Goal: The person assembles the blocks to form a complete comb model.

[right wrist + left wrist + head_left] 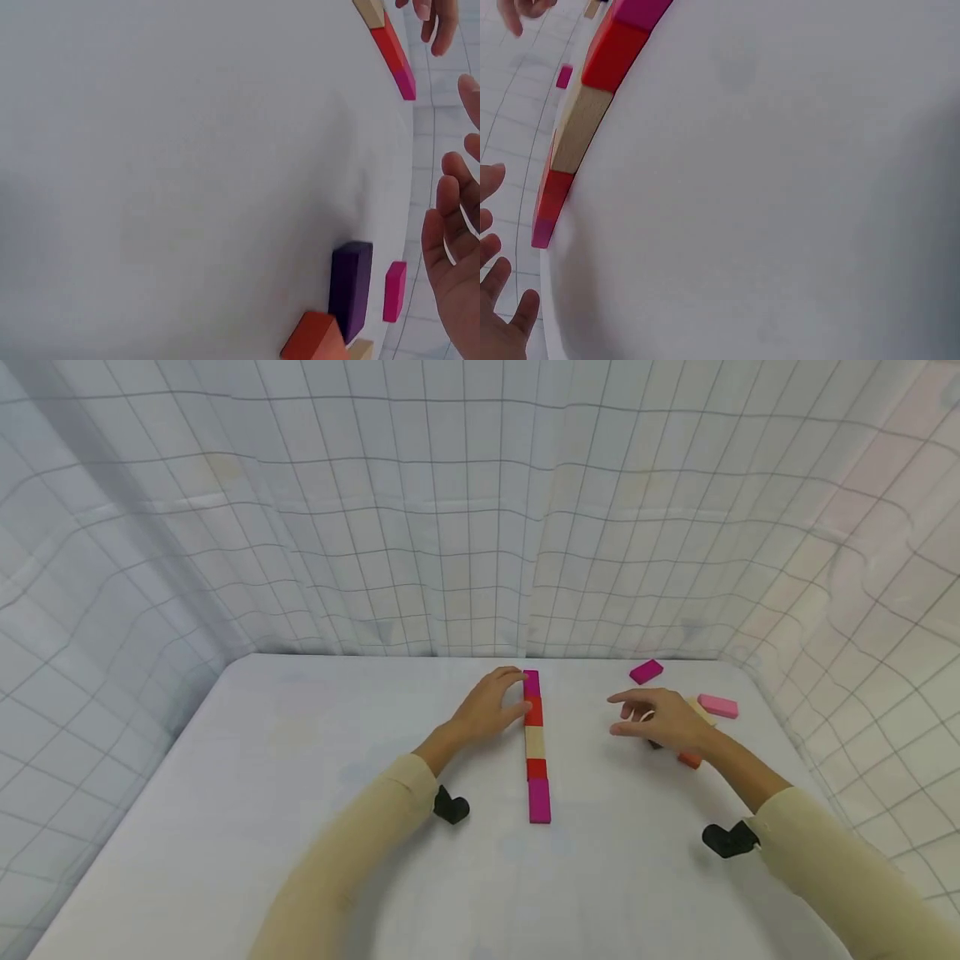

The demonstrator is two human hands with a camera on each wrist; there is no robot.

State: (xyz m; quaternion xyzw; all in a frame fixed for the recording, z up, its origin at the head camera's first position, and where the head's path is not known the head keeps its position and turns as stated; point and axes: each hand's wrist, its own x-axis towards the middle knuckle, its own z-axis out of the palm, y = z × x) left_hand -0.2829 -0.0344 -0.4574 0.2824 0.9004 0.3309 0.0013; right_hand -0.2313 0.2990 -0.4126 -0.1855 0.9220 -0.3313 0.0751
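A straight row of blocks runs away from the viewer in the head view: a near magenta block (539, 802), a red block (536, 768), a plain wooden block (534, 742), another red block (533, 713) and a far magenta block (532, 683). Just left of the row's far end is my left hand (480, 710), fingers spread and holding nothing. My right hand (663, 720) hovers over a loose group at the right, its fingers loosely bent around nothing. Partly hidden beneath it are a dark purple block (350, 289) and an orange block (315, 336).
A loose magenta block (647, 672) lies near the back edge of the white table (300, 760). Beside the right hand sit a pink block (717, 706) and a partly covered wooden block (701, 711). Grid-patterned white curtains (450, 510) surround the table's back and sides.
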